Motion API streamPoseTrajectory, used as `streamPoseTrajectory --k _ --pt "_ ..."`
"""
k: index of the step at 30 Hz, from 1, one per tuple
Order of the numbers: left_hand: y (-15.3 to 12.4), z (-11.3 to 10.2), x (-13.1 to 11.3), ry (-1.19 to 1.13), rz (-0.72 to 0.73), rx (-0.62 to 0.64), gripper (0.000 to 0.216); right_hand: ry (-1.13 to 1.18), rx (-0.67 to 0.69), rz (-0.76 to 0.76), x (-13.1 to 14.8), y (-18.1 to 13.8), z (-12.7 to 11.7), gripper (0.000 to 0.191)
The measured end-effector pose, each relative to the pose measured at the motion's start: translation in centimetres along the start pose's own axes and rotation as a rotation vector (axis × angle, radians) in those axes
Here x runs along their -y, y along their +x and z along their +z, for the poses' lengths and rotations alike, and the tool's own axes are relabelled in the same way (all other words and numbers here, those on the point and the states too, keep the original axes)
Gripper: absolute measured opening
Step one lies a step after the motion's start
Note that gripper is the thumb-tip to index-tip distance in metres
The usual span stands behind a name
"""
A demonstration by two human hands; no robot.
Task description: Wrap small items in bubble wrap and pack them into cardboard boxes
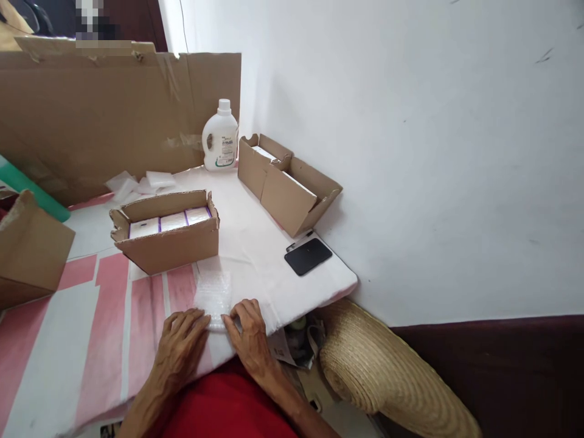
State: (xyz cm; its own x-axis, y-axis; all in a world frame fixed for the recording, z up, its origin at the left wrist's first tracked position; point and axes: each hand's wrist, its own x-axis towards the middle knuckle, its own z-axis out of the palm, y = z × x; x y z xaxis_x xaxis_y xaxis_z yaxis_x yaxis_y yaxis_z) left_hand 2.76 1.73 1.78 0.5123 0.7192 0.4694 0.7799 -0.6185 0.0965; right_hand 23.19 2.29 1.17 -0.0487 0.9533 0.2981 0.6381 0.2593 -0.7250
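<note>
A clear piece of bubble wrap [213, 293] lies flat at the table's near edge, in front of my body. At its near left corner, the fingers of my left hand [182, 337] are curled and pressed onto the film. Opposite it, my right hand [250, 334] pinches the near right corner between thumb and fingers. A narrow gap separates the two hands, and the near strip of the wrap shows between them. Just beyond the wrap stands an open cardboard box [176, 248] with white, purple-edged packs [173, 222] inside.
A black phone [308, 256] lies near the table's right corner. By the wall stand divided cardboard boxes [285, 198] and a white jug [221, 140]. Clear plastic pieces [157, 180] rest before a tall cardboard panel [100, 115]. Another box [34, 249] is at left; a straw hat [387, 365] is below.
</note>
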Motion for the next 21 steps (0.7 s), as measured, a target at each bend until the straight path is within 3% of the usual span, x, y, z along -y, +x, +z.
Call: streamPoseTrajectory --k 1,4,5,8,11,14,17,19,21 --pt "0.1 0.0 0.4 -0.008 0.017 0.020 0.033 0.025 0.009 -0.023 0.0 -0.1 -0.3 0.013" --pt "0.6 -0.1 1.1 -0.027 0.060 0.032 0.034 0.028 0.111 -0.175 -0.4 -0.3 -1.1 0.063" --pt "0.8 -0.3 1.2 -0.040 0.066 0.021 0.033 0.008 0.149 -0.224 -0.7 -0.2 -1.3 0.069" --pt "1.4 -1.0 1.0 -0.137 0.028 -0.004 0.029 -0.010 0.180 -0.299 -1.4 0.2 -1.5 0.049" --pt "1.8 -1.9 0.2 -0.330 -0.108 0.002 0.026 0.047 0.165 -0.294 -1.7 0.5 -1.6 0.026" --pt "2.2 -2.3 -0.4 -0.553 -0.407 0.040 0.024 0.111 0.157 -0.198 -1.7 0.4 -1.5 0.017" --pt "2.8 -1.9 -0.6 -0.726 -0.733 0.071 0.037 0.115 0.086 -0.083 -1.7 0.3 -1.0 0.017" --pt "3.1 -1.4 -0.4 -0.831 -0.866 0.037 0.051 0.086 0.031 0.001 -1.6 0.6 -0.4 0.019" --pt "3.0 -0.7 -0.1 -0.930 -0.907 -0.003 0.063 0.066 0.003 0.063 -1.6 1.1 0.1 0.018"
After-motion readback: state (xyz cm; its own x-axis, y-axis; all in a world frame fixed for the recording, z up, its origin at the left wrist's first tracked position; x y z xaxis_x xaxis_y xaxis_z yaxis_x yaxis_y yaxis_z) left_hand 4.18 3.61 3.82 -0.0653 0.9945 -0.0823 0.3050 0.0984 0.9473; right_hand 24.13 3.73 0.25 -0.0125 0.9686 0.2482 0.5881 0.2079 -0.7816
